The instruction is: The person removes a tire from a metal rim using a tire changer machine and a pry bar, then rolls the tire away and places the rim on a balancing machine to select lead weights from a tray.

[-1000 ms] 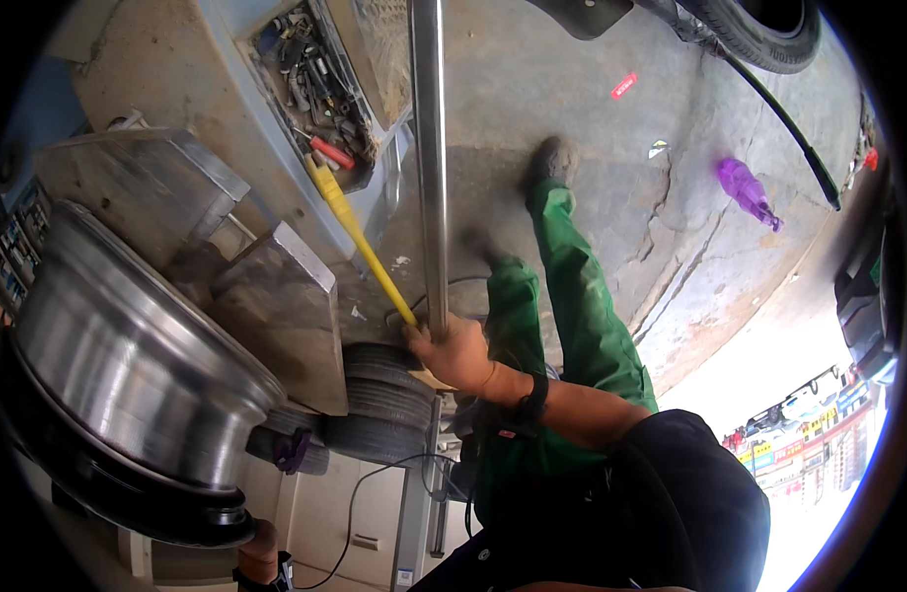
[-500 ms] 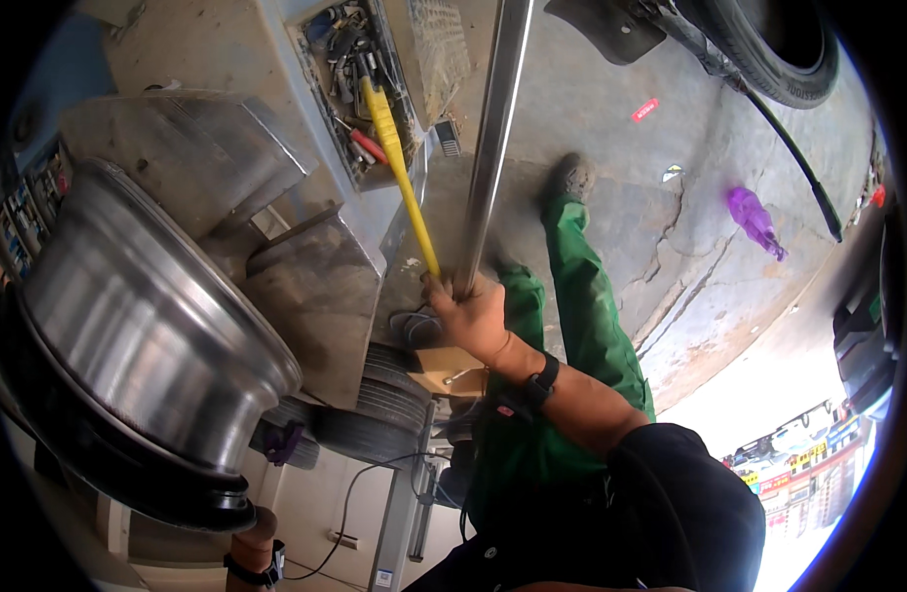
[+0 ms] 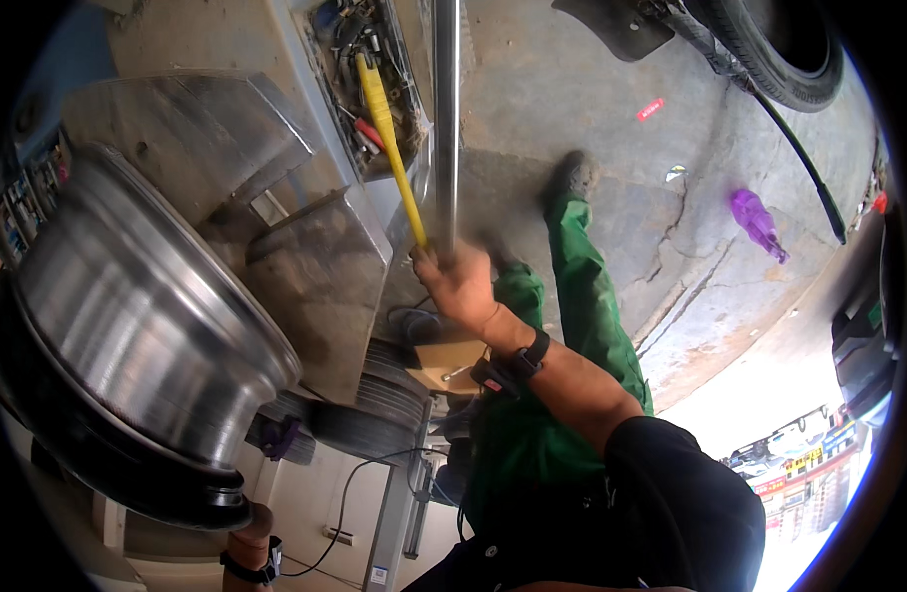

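My right hand (image 3: 461,286) is closed round the lower end of a long, shiny metal bar (image 3: 447,118), which rises out of the top of the view. Beside its thumb ends the yellow handle (image 3: 399,173) of a tool whose other end lies in the tool tray (image 3: 422,104); whether they touch I cannot tell. A large bare metal wheel rim (image 3: 148,326) with a black outer edge (image 3: 128,483) stands tilted at the left, against metal plates (image 3: 315,271). At the lower left, my left hand (image 3: 251,521) is at that black edge, its fingers mostly hidden.
Stacked tyres (image 3: 370,429) and an open cardboard box (image 3: 449,355) lie below the plates. A black cable (image 3: 350,483) hangs nearby. Another tyre (image 3: 819,84), a black hose (image 3: 794,153) and a purple bag (image 3: 757,222) are at the right, by cracked concrete.
My right hand has moved left and slightly up with the metal bar, which has swung from a rightward slant to nearly upright. My left hand stays at the black edge.
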`<move>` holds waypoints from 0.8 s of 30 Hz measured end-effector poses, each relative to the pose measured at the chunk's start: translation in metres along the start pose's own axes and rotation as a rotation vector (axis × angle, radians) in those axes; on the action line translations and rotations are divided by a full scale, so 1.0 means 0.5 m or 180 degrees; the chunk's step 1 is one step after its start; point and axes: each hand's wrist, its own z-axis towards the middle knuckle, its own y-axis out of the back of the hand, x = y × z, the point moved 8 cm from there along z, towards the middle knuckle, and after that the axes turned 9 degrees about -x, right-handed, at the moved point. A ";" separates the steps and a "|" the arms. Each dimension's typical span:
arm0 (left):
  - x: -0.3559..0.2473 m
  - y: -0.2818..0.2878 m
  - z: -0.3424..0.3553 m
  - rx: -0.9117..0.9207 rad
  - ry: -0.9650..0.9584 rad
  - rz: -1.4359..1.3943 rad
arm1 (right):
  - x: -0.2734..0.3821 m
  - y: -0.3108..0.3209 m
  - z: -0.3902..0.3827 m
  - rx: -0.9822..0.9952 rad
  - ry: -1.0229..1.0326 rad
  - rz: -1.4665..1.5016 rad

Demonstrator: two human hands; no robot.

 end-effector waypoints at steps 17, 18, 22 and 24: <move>-0.018 0.003 0.060 -0.0497 0.0465 -0.0507 | 0.044 0.002 0.066 -0.0557 0.0359 -0.0499; -0.034 0.002 0.083 -0.0629 0.0603 -0.0741 | 0.042 0.009 0.059 -0.0545 0.0328 -0.0466; -0.075 0.009 0.137 -0.0927 0.0429 -0.0684 | 0.028 0.043 0.020 -0.0508 -0.0332 0.0188; -0.079 0.019 0.130 -0.1225 0.0134 -0.0473 | 0.020 0.064 -0.007 -0.0504 -0.0724 0.0181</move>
